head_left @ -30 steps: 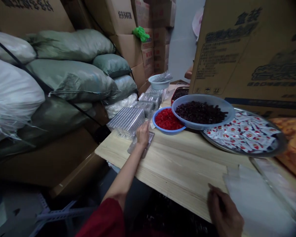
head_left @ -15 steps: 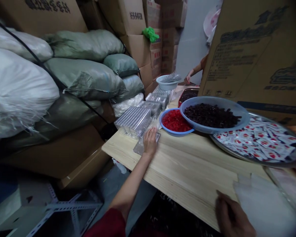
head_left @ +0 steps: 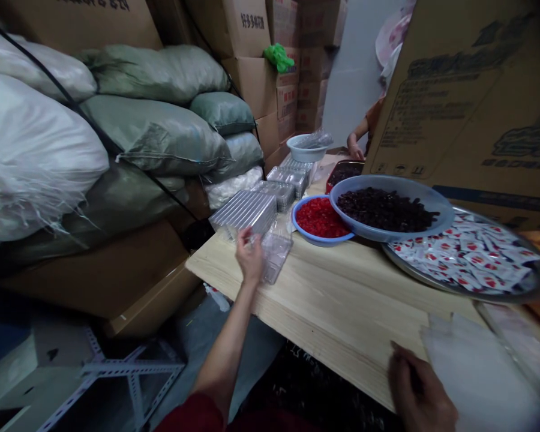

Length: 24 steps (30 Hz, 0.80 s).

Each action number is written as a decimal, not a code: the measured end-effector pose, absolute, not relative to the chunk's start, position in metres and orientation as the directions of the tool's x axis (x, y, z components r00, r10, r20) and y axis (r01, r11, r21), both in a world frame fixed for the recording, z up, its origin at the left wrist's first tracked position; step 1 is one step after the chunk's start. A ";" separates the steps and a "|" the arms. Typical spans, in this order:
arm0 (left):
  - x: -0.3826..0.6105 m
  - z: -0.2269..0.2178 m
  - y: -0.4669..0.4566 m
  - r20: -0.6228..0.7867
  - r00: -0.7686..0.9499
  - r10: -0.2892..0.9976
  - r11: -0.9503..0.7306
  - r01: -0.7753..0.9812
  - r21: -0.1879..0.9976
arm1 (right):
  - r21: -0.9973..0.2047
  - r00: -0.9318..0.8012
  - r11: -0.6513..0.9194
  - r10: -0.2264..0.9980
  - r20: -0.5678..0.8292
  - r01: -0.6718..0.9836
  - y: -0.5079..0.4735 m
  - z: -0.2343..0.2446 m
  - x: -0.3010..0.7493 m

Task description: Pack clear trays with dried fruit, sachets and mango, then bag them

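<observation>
here's the left hand (head_left: 251,257), half open, empty, just beside a clear plastic tray (head_left: 275,252), long axis pointing away; right hand (head_left: 417,389) at white plastic bags (head_left: 477,375), grip unclear.

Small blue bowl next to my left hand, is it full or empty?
Full: the small blue bowl holds a heap of red pieces that comes up to its rim, leaving little bare inside showing.
</observation>
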<state>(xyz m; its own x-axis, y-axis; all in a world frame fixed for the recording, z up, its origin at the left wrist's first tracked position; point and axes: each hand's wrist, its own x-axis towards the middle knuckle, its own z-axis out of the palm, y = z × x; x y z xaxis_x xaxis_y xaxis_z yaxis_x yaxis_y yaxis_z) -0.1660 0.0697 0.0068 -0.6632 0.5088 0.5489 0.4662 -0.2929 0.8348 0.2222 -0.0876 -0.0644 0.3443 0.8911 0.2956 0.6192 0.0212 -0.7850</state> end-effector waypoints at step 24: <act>-0.265 0.009 0.111 -0.248 -0.768 0.591 -0.401 -0.546 0.735 | -0.746 0.285 0.026 0.915 0.286 0.665 -0.085 -0.079 0.234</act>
